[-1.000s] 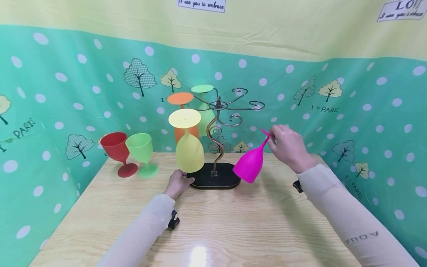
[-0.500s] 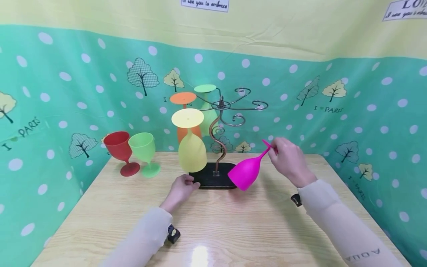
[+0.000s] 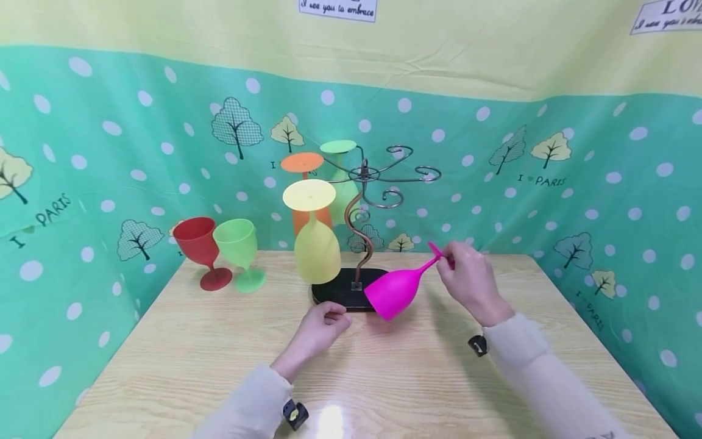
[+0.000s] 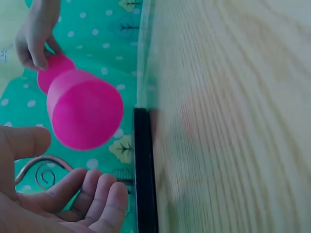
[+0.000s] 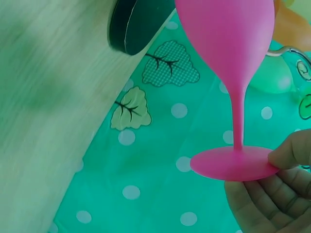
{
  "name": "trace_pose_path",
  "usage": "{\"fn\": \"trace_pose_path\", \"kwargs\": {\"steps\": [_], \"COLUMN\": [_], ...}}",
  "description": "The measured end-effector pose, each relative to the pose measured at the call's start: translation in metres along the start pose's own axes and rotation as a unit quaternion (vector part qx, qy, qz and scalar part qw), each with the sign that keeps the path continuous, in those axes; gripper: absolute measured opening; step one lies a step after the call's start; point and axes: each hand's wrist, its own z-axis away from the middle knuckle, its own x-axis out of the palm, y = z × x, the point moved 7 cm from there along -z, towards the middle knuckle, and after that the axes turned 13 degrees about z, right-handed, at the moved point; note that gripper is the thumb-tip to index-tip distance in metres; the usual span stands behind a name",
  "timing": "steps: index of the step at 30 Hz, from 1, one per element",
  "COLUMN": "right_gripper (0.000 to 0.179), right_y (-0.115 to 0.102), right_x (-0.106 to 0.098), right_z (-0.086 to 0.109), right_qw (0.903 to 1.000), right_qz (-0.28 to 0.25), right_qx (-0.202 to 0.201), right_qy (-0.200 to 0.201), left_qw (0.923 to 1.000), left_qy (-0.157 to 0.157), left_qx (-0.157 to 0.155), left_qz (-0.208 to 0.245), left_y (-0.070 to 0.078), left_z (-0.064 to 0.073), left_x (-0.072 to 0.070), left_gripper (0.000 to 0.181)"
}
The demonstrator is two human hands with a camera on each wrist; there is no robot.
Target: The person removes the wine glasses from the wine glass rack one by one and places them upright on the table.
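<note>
My right hand (image 3: 470, 281) pinches a magenta wine goblet (image 3: 396, 292) by its round foot, thumb on one face and fingers on the other in the right wrist view. The goblet tilts, its mouth pointing down and left, in front of the rack's black base (image 3: 342, 288). My left hand (image 3: 318, 332) is just in front of that base, holding nothing, its fingers loosely bent with the thumb apart. In the left wrist view the magenta goblet (image 4: 85, 109) shows its mouth toward the left palm. The metal rack (image 3: 364, 174) has a twisted stem and curled arms.
A yellow goblet (image 3: 317, 250), an orange goblet (image 3: 303, 162) and a green goblet (image 3: 338, 146) hang upside down on the rack's left side. Upright on the wooden table (image 3: 230, 366) at left stand a red goblet (image 3: 198, 242) and a light green goblet (image 3: 239, 244). A patterned curtain (image 3: 471, 128) surrounds the table.
My left hand has let go of the rack base and moved right and toward me. My right hand has lowered the magenta goblet, which now tilts further with its mouth moved left.
</note>
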Motion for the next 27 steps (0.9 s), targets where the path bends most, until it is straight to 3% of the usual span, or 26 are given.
{"fn": "trace_pose_path", "kwargs": {"steps": [10, 20, 27], "right_gripper": [0.005, 0.003, 0.004], "right_y": [-0.003, -0.011, -0.015], "right_x": [0.016, 0.026, 0.034], "right_z": [0.015, 0.025, 0.029], "right_qw": [0.9989, 0.996, 0.9916], "right_qz": [-0.037, -0.065, -0.093], "right_qx": [0.029, 0.056, 0.081], "right_qy": [-0.002, -0.027, -0.038], "left_qw": [0.9997, 0.9986, 0.9966], "left_qy": [-0.019, -0.007, 0.0], "left_qx": [-0.002, 0.004, 0.015], "left_qz": [0.016, 0.053, 0.081], "left_y": [-0.003, -0.008, -0.005], "left_z": [0.005, 0.005, 0.006], "left_x": [0.01, 0.013, 0.013], "left_gripper": [0.036, 0.043, 0.039]}}
